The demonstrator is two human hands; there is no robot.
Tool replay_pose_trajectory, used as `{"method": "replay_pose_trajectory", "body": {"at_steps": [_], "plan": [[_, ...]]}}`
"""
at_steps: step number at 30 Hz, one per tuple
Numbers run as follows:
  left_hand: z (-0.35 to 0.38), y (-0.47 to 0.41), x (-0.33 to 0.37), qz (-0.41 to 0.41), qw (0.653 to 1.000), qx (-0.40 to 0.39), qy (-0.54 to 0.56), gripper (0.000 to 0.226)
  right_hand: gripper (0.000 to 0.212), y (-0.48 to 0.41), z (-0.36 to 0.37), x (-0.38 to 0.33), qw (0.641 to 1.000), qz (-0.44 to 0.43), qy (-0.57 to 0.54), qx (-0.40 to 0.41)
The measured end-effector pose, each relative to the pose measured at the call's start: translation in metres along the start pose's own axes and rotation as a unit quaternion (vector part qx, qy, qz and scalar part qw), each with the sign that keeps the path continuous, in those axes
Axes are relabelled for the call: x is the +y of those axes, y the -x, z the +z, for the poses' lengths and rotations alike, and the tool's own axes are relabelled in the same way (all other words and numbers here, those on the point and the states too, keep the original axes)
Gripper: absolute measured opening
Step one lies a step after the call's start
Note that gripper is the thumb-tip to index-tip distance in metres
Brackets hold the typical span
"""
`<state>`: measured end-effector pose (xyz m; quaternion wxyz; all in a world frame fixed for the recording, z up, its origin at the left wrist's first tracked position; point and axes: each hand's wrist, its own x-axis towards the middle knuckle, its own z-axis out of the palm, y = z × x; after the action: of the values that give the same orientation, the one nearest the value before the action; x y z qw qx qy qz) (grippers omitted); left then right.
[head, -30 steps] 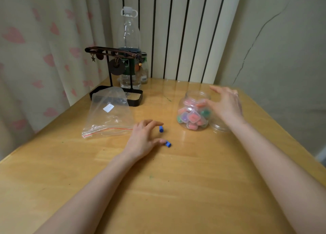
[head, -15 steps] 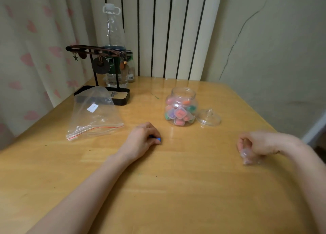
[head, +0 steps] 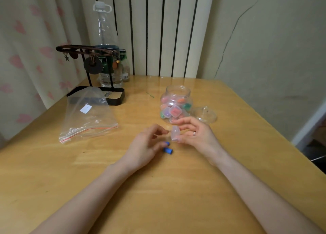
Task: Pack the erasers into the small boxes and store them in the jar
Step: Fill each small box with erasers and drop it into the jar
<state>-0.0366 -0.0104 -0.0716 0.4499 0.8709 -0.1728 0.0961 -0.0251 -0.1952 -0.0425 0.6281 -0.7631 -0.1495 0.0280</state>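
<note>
My right hand (head: 195, 136) pinches a small clear box (head: 175, 136) just above the table. My left hand (head: 146, 145) is beside it, with thumb and forefinger tips at the box's left edge. Its curled lower fingers hold a blue eraser (head: 166, 143). A second blue eraser (head: 168, 151) lies right under it, touching the fingertips. Behind the hands stands the open glass jar (head: 176, 92), holding several small boxes with coloured erasers. The jar's glass lid (head: 205, 114) lies on the table to its right.
A clear zip bag (head: 88, 117) lies flat at the left. Behind it are a black stand with hanging ornaments (head: 98, 96), a tall plastic bottle (head: 107, 39) and a small jar (head: 125, 64). The wooden table (head: 158, 189) meets curtain and wall; its right edge drops off.
My right hand came in from the right with the clear box to the table's middle. My left hand lifted off the erasers and now meets the box.
</note>
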Motion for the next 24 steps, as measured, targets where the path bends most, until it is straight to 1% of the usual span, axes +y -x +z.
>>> {"method": "replay_pose_trajectory", "body": {"at_steps": [1, 2, 3, 4, 5, 7, 9, 11, 13, 15, 17, 18, 21, 24], "plan": [[-0.003, 0.001, 0.005, -0.007, 0.998, 0.034, 0.045, 0.016, 0.037, 0.001, -0.001, 0.001, 1.000, -0.003, -0.013, 0.003], [-0.007, 0.001, 0.011, -0.018, 0.992, 0.051, 0.110, 0.017, 0.035, 0.002, 0.000, 0.000, 1.000, -0.008, -0.028, -0.002], [-0.011, 0.002, 0.018, -0.029, 0.982, 0.043, 0.183, 0.022, 0.034, 0.003, 0.001, -0.001, 0.999, -0.015, -0.040, -0.008], [-0.014, 0.003, 0.024, -0.040, 0.970, 0.018, 0.240, 0.028, 0.035, 0.004, 0.003, -0.001, 0.999, -0.024, -0.044, -0.013], [-0.015, 0.004, 0.028, -0.047, 0.961, -0.009, 0.271, 0.033, 0.036, 0.005, 0.005, -0.001, 0.999, -0.034, -0.040, -0.014], [-0.014, 0.006, 0.032, -0.050, 0.958, -0.043, 0.281, 0.043, 0.040, 0.006, 0.010, -0.001, 0.998, -0.060, -0.026, -0.018], [-0.012, 0.007, 0.032, -0.049, 0.957, -0.045, 0.283, 0.047, 0.046, 0.009, 0.012, -0.002, 0.996, -0.079, -0.009, -0.031], [-0.012, 0.007, 0.033, -0.050, 0.954, -0.037, 0.295, 0.039, 0.052, 0.010, 0.012, -0.003, 0.995, -0.093, 0.006, -0.037], [-0.013, 0.008, 0.034, -0.054, 0.949, -0.037, 0.309, 0.034, 0.051, 0.011, 0.013, -0.004, 0.993, -0.116, 0.029, -0.018], [-0.014, 0.008, 0.033, -0.066, 0.944, -0.045, 0.321, 0.035, 0.043, 0.010, 0.012, -0.004, 0.978, -0.173, 0.118, 0.018], [-0.017, 0.008, 0.033, -0.086, 0.934, -0.072, 0.339, 0.035, 0.042, 0.008, 0.006, -0.004, 0.957, -0.213, 0.197, 0.021], [-0.019, 0.009, 0.034, -0.096, 0.925, -0.092, 0.356, 0.037, 0.041, 0.007, 0.003, -0.004, 0.954, -0.220, 0.203, 0.009], [-0.022, 0.010, 0.036, -0.108, 0.901, -0.133, 0.398, 0.040, 0.039, 0.009, -0.001, -0.005, 0.961, -0.216, 0.168, -0.030], [-0.023, 0.010, 0.038, -0.113, 0.888, -0.146, 0.420, 0.043, 0.039, 0.010, 0.002, -0.003, 0.962, -0.222, 0.155, -0.029]]}}
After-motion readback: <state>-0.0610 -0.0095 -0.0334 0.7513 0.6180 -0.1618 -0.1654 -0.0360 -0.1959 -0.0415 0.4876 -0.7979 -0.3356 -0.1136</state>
